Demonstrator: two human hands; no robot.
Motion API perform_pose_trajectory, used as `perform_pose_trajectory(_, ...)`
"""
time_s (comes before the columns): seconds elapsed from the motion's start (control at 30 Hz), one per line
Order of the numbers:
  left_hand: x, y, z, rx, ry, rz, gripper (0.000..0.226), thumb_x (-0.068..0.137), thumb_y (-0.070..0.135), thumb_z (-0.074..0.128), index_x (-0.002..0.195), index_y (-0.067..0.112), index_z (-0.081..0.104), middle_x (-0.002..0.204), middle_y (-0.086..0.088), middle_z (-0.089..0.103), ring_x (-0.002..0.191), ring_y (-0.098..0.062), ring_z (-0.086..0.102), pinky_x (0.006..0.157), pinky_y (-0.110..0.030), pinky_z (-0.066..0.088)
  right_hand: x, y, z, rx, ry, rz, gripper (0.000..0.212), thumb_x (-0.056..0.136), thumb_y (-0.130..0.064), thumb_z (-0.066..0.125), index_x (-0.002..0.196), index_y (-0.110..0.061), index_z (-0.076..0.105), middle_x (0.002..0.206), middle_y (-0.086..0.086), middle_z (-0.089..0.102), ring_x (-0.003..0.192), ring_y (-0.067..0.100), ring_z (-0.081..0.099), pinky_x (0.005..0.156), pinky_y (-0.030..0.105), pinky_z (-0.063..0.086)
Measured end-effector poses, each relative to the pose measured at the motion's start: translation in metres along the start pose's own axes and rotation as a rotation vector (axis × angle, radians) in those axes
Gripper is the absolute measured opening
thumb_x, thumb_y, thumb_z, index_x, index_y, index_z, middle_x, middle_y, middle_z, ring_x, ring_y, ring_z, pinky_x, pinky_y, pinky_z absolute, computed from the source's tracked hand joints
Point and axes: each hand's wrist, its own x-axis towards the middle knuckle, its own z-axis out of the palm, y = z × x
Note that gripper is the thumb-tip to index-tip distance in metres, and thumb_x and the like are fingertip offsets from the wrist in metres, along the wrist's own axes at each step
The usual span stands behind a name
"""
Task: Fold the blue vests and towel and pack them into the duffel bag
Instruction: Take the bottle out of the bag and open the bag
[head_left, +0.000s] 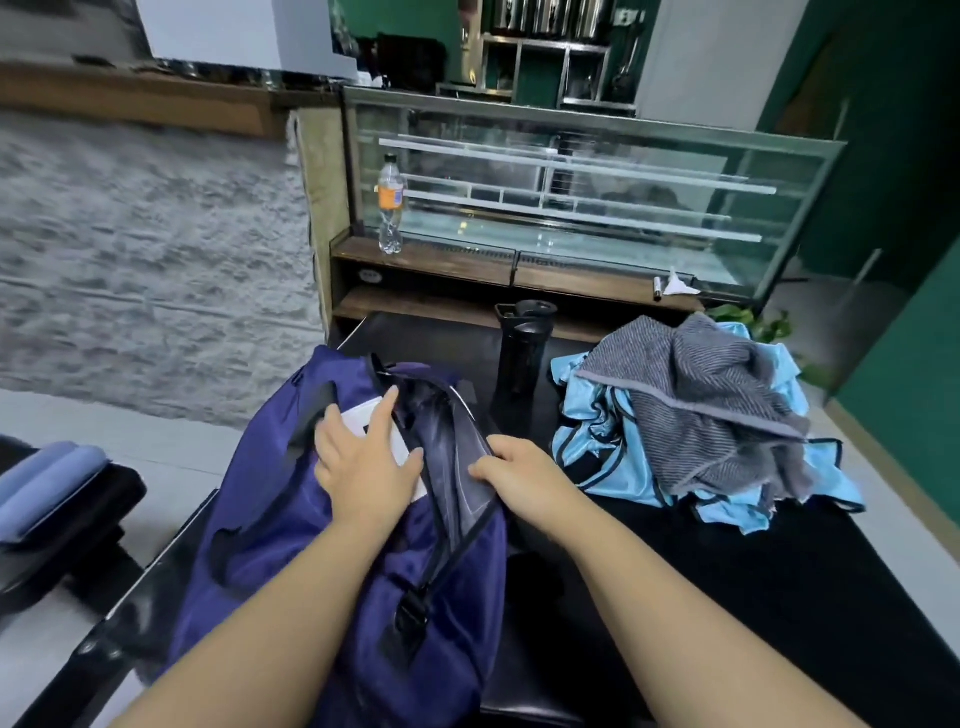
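Observation:
A dark blue duffel bag (291, 519) lies on the black table (779, 597) at the left, its top zip partly parted to show grey lining. My left hand (363, 457) rests flat on the bag's top with straight fingers, over a white patch. My right hand (519, 473) grips the right edge of the bag's opening, fingers curled over the fabric. To the right lies a crumpled heap of light blue vests (597, 441) with a grey striped towel (711, 400) on top of it, apart from both hands.
A tall black bottle (522, 358) stands between the bag and the heap. Behind the table a glass display case (571, 182) sits on a wooden counter with a clear plastic bottle (390, 205). A black bench with blue pads (52, 478) is at the left.

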Motion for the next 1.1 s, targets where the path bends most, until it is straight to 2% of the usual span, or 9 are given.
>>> perform_pose_trajectory(0.1, 0.025, 0.007, -0.013, 0.227, -0.085, -0.07, 0.062, 0.088, 0.057, 0.053, 0.143, 0.049, 0.027, 0.148, -0.015, 0.022, 0.136, -0.038, 0.016, 0.108, -0.058, 0.021, -0.012, -0.003, -0.005, -0.098, -0.017, -0.046, 0.018, 0.088, -0.024, 0.054, 0.076, -0.01, 0.053, 0.073, 0.001, 0.05, 0.067, 0.013, 0.046, 0.062, 0.03, 0.033)
perform_pose_trajectory(0.2, 0.036, 0.004, -0.022, 0.229, -0.199, -0.18, 0.07, 0.081, 0.063, 0.059, 0.139, 0.034, 0.034, 0.142, -0.016, 0.032, 0.133, -0.037, 0.024, 0.101, -0.057, 0.03, -0.018, -0.003, -0.009, -0.139, -0.002, -0.053, 0.029, 0.092, -0.031, 0.053, 0.07, -0.013, 0.047, 0.069, -0.001, 0.049, 0.065, 0.013, 0.045, 0.062, 0.03, 0.033)
perform_pose_trajectory(0.37, 0.033, -0.02, -0.03, 0.07, -0.091, -0.012, 0.038, 0.081, 0.028, 0.071, 0.101, 0.008, 0.047, 0.111, -0.021, 0.039, 0.109, -0.039, 0.04, 0.086, -0.042, 0.04, -0.025, -0.007, -0.008, -0.082, 0.009, -0.011, 0.032, 0.091, -0.022, 0.053, 0.065, -0.017, 0.036, 0.058, -0.002, 0.041, 0.042, 0.006, 0.041, 0.044, 0.018, 0.033)
perform_pose_trajectory(0.43, 0.032, -0.025, -0.039, -0.078, -0.084, 0.06, 0.024, 0.079, 0.012, 0.067, 0.082, 0.011, 0.043, 0.088, -0.011, 0.038, 0.095, -0.032, 0.041, 0.068, -0.031, 0.033, -0.026, -0.01, -0.008, -0.042, 0.028, -0.001, 0.034, 0.091, -0.017, 0.053, 0.063, -0.017, 0.033, 0.055, -0.002, 0.038, 0.034, 0.004, 0.037, 0.037, 0.015, 0.031)
perform_pose_trajectory(0.53, 0.039, -0.023, -0.057, -0.169, -0.064, 0.275, 0.04, 0.07, -0.009, 0.059, 0.066, 0.02, 0.032, 0.069, -0.005, 0.035, 0.082, -0.024, 0.035, 0.057, -0.03, 0.017, -0.02, -0.016, -0.007, -0.111, 0.129, -0.01, 0.038, 0.09, -0.018, 0.051, 0.059, -0.018, 0.028, 0.055, -0.002, 0.033, 0.042, 0.009, 0.033, 0.043, 0.024, 0.027)
perform_pose_trajectory(0.83, 0.09, 0.017, -0.134, -0.332, -0.055, 0.66, 0.044, 0.059, -0.01, 0.043, 0.069, 0.032, 0.041, 0.079, -0.001, 0.045, 0.072, -0.019, 0.04, 0.066, -0.022, 0.03, -0.001, -0.053, -0.013, -0.044, 0.641, -0.205, 0.039, 0.098, -0.016, 0.043, 0.061, -0.015, 0.027, 0.065, -0.001, 0.035, 0.056, 0.01, 0.029, 0.058, 0.034, 0.015)
perform_pose_trajectory(0.97, 0.103, -0.001, -0.152, -0.252, -0.084, 0.524, 0.051, 0.072, -0.02, 0.043, 0.085, 0.028, 0.057, 0.082, -0.001, 0.053, 0.066, -0.019, 0.045, 0.058, -0.022, 0.035, -0.003, -0.05, -0.014, -0.055, 0.756, -0.3, 0.039, 0.098, -0.015, 0.043, 0.063, -0.019, 0.027, 0.069, -0.003, 0.034, 0.06, 0.01, 0.032, 0.062, 0.029, 0.017)
perform_pose_trajectory(1.03, 0.107, -0.018, -0.153, -0.159, -0.129, 0.431, 0.038, 0.08, -0.017, 0.048, 0.102, 0.012, 0.061, 0.082, -0.002, 0.055, 0.06, -0.019, 0.048, 0.05, -0.012, 0.035, -0.002, -0.044, -0.009, -0.135, 0.687, -0.295, 0.04, 0.098, -0.016, 0.044, 0.063, -0.021, 0.027, 0.07, -0.004, 0.035, 0.065, 0.017, 0.034, 0.063, 0.027, 0.018)
perform_pose_trajectory(1.1, 0.108, -0.034, -0.149, -0.003, -0.206, 0.288, 0.03, 0.086, 0.002, 0.06, 0.114, 0.01, 0.061, 0.095, -0.009, 0.063, 0.071, -0.025, 0.057, 0.06, -0.015, 0.042, 0.0, -0.036, -0.002, -0.22, 0.565, -0.245, 0.04, 0.098, -0.019, 0.044, 0.062, -0.018, 0.028, 0.069, -0.003, 0.036, 0.07, 0.021, 0.037, 0.063, 0.03, 0.019)
